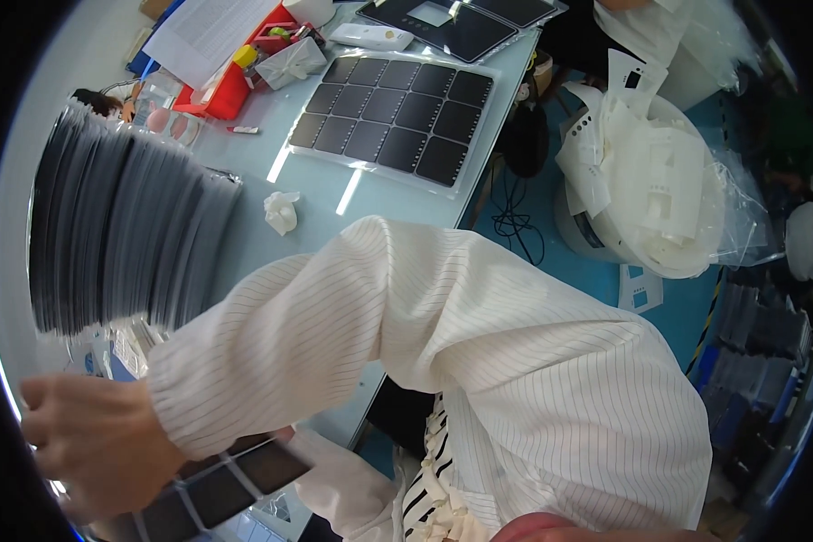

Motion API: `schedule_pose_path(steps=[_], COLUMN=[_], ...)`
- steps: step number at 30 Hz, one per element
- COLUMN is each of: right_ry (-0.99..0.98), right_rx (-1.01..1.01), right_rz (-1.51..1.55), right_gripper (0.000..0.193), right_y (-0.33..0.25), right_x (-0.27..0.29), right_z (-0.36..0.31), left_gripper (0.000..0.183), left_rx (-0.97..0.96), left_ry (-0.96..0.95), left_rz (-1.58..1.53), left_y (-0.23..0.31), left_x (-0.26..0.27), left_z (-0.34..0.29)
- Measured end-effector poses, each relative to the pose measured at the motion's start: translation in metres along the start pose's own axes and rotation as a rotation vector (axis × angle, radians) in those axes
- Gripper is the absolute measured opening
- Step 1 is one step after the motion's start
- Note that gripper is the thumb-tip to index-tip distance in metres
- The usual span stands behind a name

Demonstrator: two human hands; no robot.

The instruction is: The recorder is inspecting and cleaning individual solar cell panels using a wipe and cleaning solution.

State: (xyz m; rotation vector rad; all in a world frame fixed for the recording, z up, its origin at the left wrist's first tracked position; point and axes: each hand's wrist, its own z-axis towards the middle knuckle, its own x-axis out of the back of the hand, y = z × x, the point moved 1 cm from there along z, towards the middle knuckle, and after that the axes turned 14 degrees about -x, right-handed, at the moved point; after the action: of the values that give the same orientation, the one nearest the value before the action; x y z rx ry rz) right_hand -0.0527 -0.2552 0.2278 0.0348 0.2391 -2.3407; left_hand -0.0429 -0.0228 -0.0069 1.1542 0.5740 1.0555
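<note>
My right arm, in a white pinstriped sleeve, reaches across to the far left. At its end my right hand [104, 443] has its fingers curled closed, slightly blurred; what they hold, if anything, is hidden. Below and beside that hand lies a tilted sheet of dark rectangular panels [221, 495] with pale dividing lines, blurred at its corner. Of my left hand [285, 434] only a sliver of skin shows at the sheet's upper edge, beneath the right cuff; its fingers are hidden. The left sleeve [348, 483] comes up from the lower middle.
A tall row of stacked dark sheets [122, 226] stands on the table's left. Another panel sheet [393, 117] lies flat farther back, near crumpled tissue [281, 212] and a red bin [230, 90]. On the right, a white bucket [596, 244] overflows with scraps; cables [515, 217] hang by the table edge.
</note>
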Motion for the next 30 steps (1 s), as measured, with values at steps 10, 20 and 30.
schedule_pose_path(steps=[10,20,30], right_ry=[-0.137,-0.545,-0.629], right_rx=[-0.092,-0.365,-1.410], right_rz=[0.545,0.503,0.546], right_gripper=[0.013,0.025,0.040], right_y=[0.011,0.043,0.019], right_x=[0.013,0.083,0.106], right_z=[-0.080,-0.155,-0.188], left_gripper=[0.066,0.075,0.057], left_rx=[-0.018,0.043,-0.062], left_ry=[-0.259,0.422,0.078], left_rz=[-0.904,-0.846,-0.541], left_y=[0.053,0.054,0.067], left_x=[-0.048,-0.009,-0.037], left_z=[0.007,-0.072,-0.056])
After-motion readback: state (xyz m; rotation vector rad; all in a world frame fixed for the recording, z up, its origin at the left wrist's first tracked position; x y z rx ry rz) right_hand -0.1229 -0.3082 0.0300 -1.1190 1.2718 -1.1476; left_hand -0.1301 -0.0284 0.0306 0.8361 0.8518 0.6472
